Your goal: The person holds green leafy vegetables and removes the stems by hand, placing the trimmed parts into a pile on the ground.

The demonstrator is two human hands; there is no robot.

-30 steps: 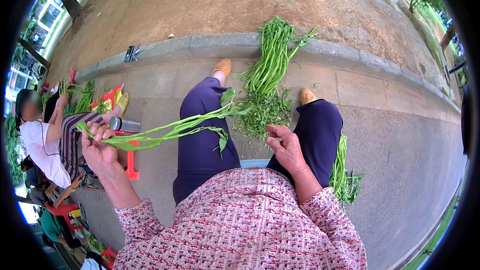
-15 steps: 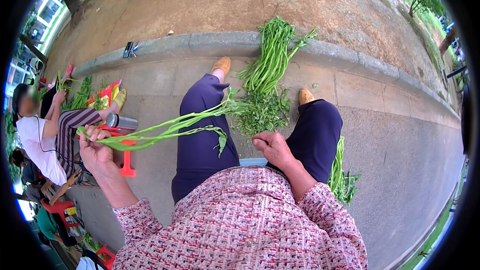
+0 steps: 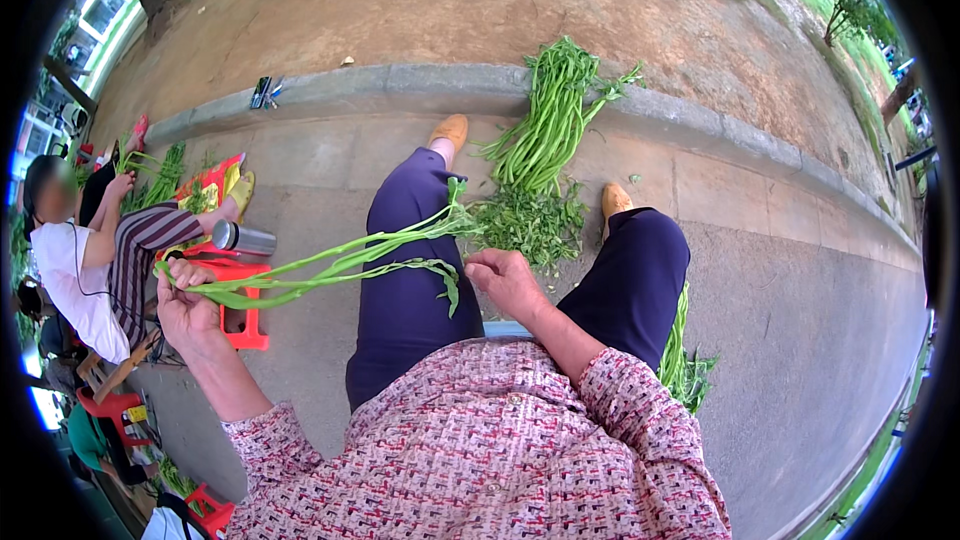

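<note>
My left hand (image 3: 190, 305) is closed round the thick ends of several long leafy green vegetable stems (image 3: 325, 262). They stretch rightward over my left thigh, with their leafy tips (image 3: 450, 225) between my knees. My right hand (image 3: 505, 285) is beside those tips, thumb and fingers drawn together; whether anything small is pinched there I cannot make out. Below the tips, a heap of loose torn leaves (image 3: 535, 225) lies on the pavement between my feet. Just beyond it, a large bunch of stripped-looking green stems (image 3: 550, 135) rests against the kerb.
Another green bunch (image 3: 682, 360) lies beside my right thigh. To the left are a red plastic stool (image 3: 245, 325), a steel flask (image 3: 245, 238) and a seated person (image 3: 85, 260) handling greens. A stone kerb (image 3: 420, 90) crosses ahead, with small dark items (image 3: 265, 93) on it.
My right hand has moved left, from near my right thigh toward the leafy tips. The left hand keeps its hold on the stems, almost in place. The view has shifted slightly.
</note>
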